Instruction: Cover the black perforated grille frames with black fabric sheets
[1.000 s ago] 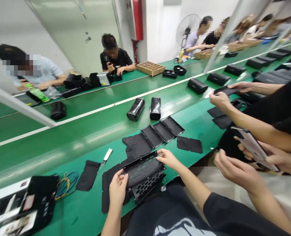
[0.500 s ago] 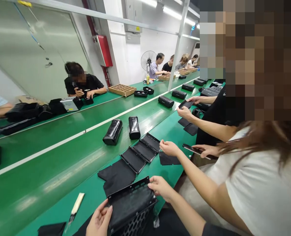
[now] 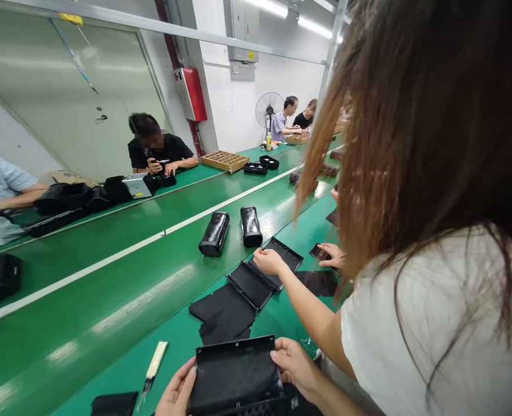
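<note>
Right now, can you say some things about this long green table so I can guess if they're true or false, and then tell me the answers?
1. The left hand and the right hand both hold the black panel. True.
2. The two black cylinders on the green belt stand upright. False: both lie on their sides, next to each other.
3. A white-handled tool lies to the left of the black panel. True.
4. The neighbour's hand is holding a cup. False: it touches the row of black trays.
</note>
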Motion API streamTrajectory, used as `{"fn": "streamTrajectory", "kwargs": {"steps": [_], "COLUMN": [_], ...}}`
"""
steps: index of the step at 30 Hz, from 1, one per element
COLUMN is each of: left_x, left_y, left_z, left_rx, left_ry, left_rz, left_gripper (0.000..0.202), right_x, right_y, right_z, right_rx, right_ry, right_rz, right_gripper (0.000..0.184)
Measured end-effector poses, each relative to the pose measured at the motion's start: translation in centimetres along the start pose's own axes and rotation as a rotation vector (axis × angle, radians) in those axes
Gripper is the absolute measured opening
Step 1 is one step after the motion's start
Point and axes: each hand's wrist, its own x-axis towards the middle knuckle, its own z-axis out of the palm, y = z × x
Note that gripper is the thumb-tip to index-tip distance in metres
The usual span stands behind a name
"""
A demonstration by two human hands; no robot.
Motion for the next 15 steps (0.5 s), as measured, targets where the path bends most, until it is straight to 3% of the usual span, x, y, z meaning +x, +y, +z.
{"fn": "streamTrajectory", "kwargs": {"steps": [8,15], "left_x": [0.3,1.7], "left_y": [0.0,-1.6], "left_z": [-0.3,-0.3], "left_rx": [0.032,-0.023], "left_ry": [-0.058,-0.101], "left_rz": [0.134,0.074], "left_gripper": [0.061,0.054], "right_x": [0.1,-0.1], "right_y": [-0.5,-0.5], "right_z": [0.7,0.1], "right_rx": [-0.035,-0.069], "right_ry": [0.026,0.117], "right_rz": [0.014,0.090], "right_gripper": [0.040,0.037]}}
